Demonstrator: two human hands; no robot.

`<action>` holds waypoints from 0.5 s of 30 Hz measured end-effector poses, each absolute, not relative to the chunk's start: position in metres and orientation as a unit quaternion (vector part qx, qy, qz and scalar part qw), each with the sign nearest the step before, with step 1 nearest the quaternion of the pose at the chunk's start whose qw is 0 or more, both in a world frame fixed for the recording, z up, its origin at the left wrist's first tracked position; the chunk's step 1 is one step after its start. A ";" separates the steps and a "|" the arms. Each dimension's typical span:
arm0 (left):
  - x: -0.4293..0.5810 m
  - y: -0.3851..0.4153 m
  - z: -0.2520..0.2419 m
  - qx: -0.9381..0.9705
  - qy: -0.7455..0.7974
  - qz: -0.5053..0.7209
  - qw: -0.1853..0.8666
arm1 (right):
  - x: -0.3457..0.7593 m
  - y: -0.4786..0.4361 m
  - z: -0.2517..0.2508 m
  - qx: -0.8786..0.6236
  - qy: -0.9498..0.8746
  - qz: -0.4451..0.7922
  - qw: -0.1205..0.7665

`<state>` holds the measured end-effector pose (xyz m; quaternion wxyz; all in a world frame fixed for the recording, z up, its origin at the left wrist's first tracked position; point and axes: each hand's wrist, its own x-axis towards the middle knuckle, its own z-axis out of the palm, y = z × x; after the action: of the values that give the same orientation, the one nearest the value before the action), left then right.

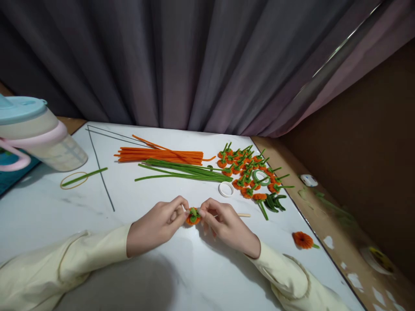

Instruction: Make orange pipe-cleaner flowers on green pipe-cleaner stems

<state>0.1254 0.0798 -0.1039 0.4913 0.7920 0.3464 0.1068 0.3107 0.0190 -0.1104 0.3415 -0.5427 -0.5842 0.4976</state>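
Note:
Between my two hands, just above the white table, is a small orange pipe-cleaner persimmon (193,217) with green leaves on top. My left hand (160,220) pinches its left side with thumb and forefinger. From the other side, my right hand (223,222) pinches at the green leaves, its lower fingers curled loosely. A thin pale stick (244,215) lies partly hidden behind my right hand. Beyond the hands are a bundle of green pipe cleaners (184,172) and a bundle of orange pipe cleaners (158,154).
Several finished orange pieces with green stems (248,192) crowd the right back, with a roll of green tape (261,177) among them. A white ring (226,189) lies nearby. An orange flower-like piece (303,240) sits near the right edge. A large tumbler (42,134) stands left.

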 end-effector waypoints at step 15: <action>0.126 0.068 -0.110 0.866 0.344 0.089 0.352 | 0.293 0.007 -0.124 -0.538 -0.549 0.495 0.405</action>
<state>0.1260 0.0685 -0.1096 0.3515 0.8662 0.3436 0.0894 0.2928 0.0072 -0.1235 0.4054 -0.5380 -0.5488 0.4949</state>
